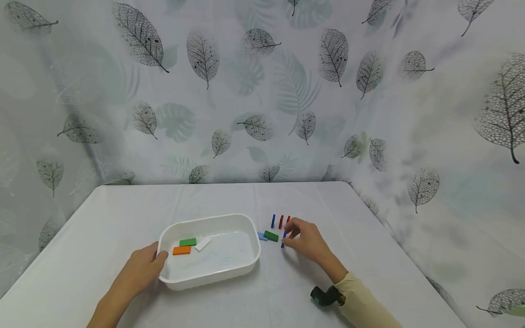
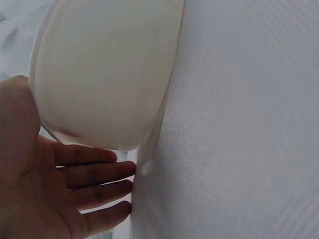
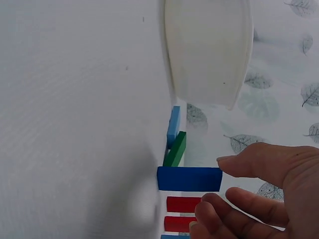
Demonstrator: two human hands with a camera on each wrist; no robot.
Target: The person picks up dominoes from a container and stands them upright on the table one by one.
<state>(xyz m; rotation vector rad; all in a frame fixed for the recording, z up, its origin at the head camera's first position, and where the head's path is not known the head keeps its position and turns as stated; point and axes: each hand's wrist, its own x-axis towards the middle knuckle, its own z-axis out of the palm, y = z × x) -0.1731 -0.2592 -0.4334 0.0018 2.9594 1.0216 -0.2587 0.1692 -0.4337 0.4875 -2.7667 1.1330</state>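
My left hand (image 1: 141, 266) holds the left end of a white plastic tray (image 1: 205, 274), its thumb over the rim. In the left wrist view the fingers (image 2: 94, 175) of that hand extend along the outside of the tray (image 2: 104, 69). My right hand (image 1: 305, 239) is at the top end of a dark blue block (image 3: 189, 179) standing upright on the table. Its thumb touches the block's upper corner, while the index fingertip looks slightly apart from it. Beyond stand two red blocks (image 3: 183, 204) and another blue block (image 1: 273, 221).
Inside the tray lie a green block (image 1: 187, 242), an orange block (image 1: 182, 250) and a white block (image 1: 203, 244). Right of the tray, a dark green block (image 1: 271, 235) overlaps a light blue block (image 1: 262, 237). Leaf-printed curtains (image 1: 229, 105) rise behind the white table (image 1: 135, 205).
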